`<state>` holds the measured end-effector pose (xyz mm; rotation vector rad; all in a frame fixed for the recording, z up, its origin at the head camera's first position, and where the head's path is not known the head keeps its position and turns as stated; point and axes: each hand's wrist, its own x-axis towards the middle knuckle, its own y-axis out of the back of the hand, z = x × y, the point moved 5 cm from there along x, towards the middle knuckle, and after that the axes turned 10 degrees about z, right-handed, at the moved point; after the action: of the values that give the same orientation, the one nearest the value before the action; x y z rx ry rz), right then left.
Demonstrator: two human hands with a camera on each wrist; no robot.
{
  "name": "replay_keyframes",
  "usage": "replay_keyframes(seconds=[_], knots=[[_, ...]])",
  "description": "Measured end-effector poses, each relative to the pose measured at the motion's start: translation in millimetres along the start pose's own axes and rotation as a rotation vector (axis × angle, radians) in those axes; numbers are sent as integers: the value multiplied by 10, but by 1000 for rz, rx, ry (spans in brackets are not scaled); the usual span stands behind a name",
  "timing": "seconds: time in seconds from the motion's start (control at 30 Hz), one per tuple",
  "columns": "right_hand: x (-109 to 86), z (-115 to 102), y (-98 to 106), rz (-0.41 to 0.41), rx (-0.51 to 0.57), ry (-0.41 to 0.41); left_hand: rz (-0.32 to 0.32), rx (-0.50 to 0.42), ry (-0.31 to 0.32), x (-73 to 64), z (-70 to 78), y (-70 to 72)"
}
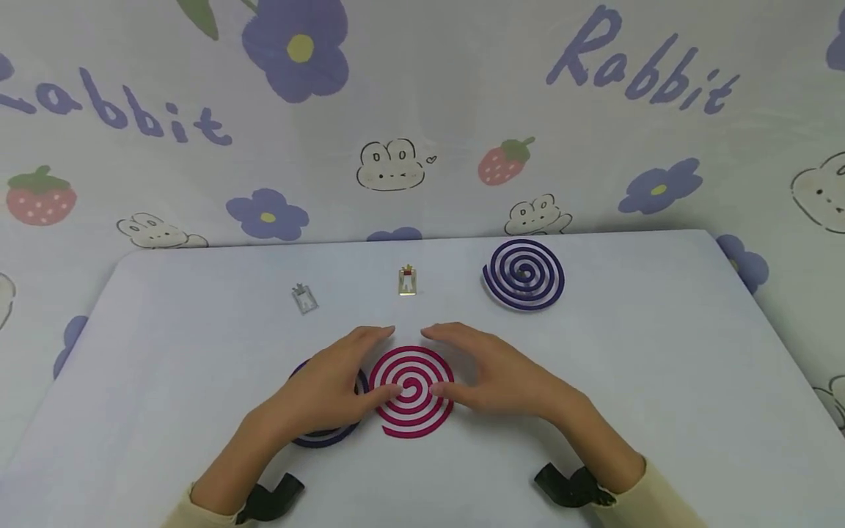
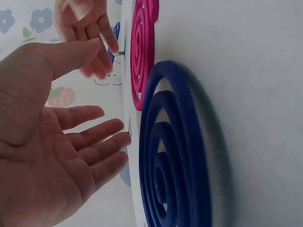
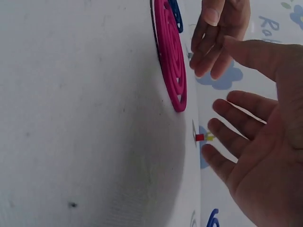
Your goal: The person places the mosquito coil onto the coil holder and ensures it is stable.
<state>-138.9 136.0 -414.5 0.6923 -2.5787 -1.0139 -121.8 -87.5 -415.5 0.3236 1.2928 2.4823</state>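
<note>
A pink mosquito coil (image 1: 417, 386) lies flat on the white table in front of me, in the head view. My left hand (image 1: 330, 389) hovers at its left side with fingers spread and relaxed, holding nothing. Facing it from the right, my right hand (image 1: 502, 374) is likewise empty, its fingers loosely extended. Both thumbs reach over the pink coil; contact cannot be made out. Beneath my left hand lies a dark blue coil (image 2: 196, 156), largely covered by that hand in the head view.
Toward the table's back edge, another dark blue coil (image 1: 524, 274) lies at the right. A small gold-coloured metal piece (image 1: 407, 281) with a red part sits at the back middle, and a silver one (image 1: 305, 299) to its left. A patterned cloth (image 1: 449, 110) hangs behind the table.
</note>
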Motion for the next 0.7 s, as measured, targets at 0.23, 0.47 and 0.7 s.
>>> replay_keyframes(seconds=[0.23, 0.47, 0.7], knots=[[-69, -69, -112, -79, -80, 22, -13, 100, -35, -82, 48, -15], [-85, -61, -185, -96, -132, 63, -28, 188, -44, -103, 27, -65], [-79, -56, -219, -108, -185, 91, -77, 230, -5, -145, 23, -86]])
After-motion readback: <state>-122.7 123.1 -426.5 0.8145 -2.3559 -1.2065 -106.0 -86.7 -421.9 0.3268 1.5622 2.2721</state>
